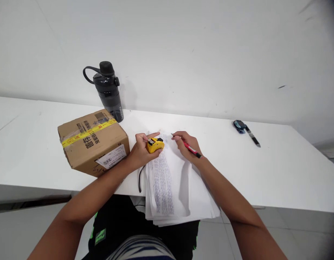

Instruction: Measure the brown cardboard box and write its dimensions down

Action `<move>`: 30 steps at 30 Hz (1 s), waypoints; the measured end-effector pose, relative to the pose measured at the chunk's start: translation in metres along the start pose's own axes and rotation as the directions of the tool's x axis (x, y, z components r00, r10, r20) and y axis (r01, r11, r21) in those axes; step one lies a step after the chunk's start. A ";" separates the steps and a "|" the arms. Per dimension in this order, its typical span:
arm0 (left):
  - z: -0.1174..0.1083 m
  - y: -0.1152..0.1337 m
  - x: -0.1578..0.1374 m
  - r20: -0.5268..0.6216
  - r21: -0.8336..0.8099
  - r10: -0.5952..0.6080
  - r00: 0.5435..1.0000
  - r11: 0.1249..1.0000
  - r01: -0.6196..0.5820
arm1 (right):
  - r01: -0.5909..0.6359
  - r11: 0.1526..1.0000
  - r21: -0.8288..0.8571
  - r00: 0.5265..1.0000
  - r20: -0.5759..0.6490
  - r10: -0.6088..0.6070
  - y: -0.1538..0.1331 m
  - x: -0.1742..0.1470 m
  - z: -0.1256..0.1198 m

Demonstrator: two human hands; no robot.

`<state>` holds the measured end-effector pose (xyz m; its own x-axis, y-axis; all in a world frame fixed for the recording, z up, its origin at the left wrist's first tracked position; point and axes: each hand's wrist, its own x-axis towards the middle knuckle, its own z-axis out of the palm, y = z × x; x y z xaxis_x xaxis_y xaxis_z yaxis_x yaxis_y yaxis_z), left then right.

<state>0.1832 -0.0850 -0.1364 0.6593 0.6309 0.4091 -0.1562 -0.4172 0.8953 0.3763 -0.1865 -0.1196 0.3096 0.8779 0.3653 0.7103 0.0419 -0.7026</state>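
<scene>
My left hand is closed round a yellow and black tape measure, held over the top left of a stack of paper sheets. Columns of small blue handwriting run down the top sheet. A dark wrist strap hangs below the tape measure along the paper's left edge. In my right hand is a red pen with a black end, its tip close to the upper part of the sheet. Whether the tip touches the paper I cannot tell. The sheets curl on the right and overhang the table's front edge.
A taped cardboard box sits left of my left forearm, with a dark water bottle behind it. On the right lie a small dark blue object and a black marker-like stick. The white table backs onto a wall.
</scene>
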 end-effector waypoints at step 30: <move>-0.009 0.005 0.002 -0.003 0.451 0.011 1.000 0.893 -0.009 | -0.248 0.956 0.156 0.959 0.181 0.220 0.007 -0.004 0.024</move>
<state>0.1771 -0.0802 -0.1301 0.6557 0.6278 0.4195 0.1861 -0.6728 0.7161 0.3645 -0.1784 -0.1407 0.3385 0.9370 0.0857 0.5038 -0.1036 -0.8576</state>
